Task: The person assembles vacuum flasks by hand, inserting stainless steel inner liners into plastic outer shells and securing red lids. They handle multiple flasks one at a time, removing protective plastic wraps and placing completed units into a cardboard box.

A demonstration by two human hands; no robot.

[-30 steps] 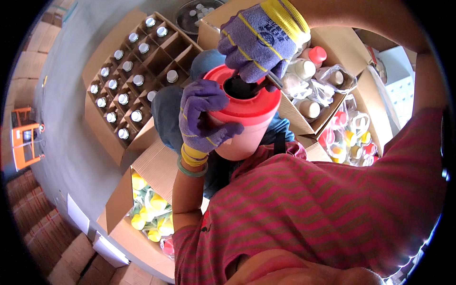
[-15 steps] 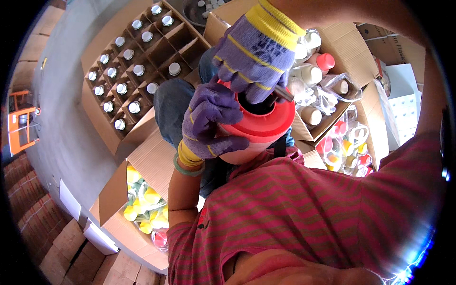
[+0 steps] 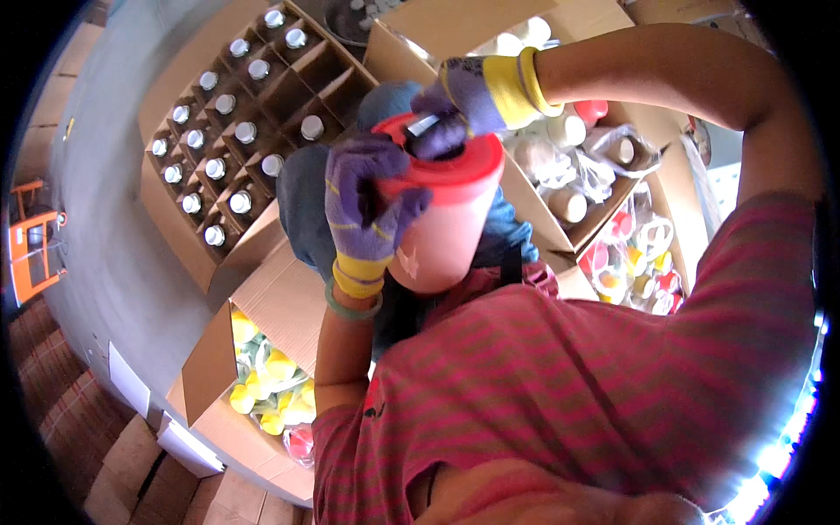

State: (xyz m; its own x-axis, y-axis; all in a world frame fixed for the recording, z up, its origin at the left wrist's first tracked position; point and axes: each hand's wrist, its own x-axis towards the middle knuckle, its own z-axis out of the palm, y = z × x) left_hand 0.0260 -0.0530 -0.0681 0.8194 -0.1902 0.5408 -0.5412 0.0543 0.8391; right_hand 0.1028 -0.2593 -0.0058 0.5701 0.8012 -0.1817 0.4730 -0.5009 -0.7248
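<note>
A pink jug-like container [image 3: 448,234] with a red top and a dark round opening stands in my lap, tilted. My left hand [image 3: 367,197], in a purple and yellow knit glove, is closed around the left side of its rim. At the opening is my right hand [image 3: 464,103], gloved the same way, with its fingertips partly inside. A small silver-grey flat piece [image 3: 423,125] shows at the right fingers; its kind cannot be made out. The glove and rim hide the inside of the container.
Ahead to the left stands a divided carton [image 3: 293,94] of white-capped bottles. A carton [image 3: 201,363] of yellow-topped items is at lower left. On the right, a carton [image 3: 560,234] holds plastic-wrapped white flasks, beside bagged red and yellow pieces [image 3: 639,262]. An orange frame [image 3: 35,254] stands far left.
The container has tipped, showing more of its pink side. My right hand has shifted slightly left, its forearm swinging lower to come in from the right. My left hand stays on the rim.
</note>
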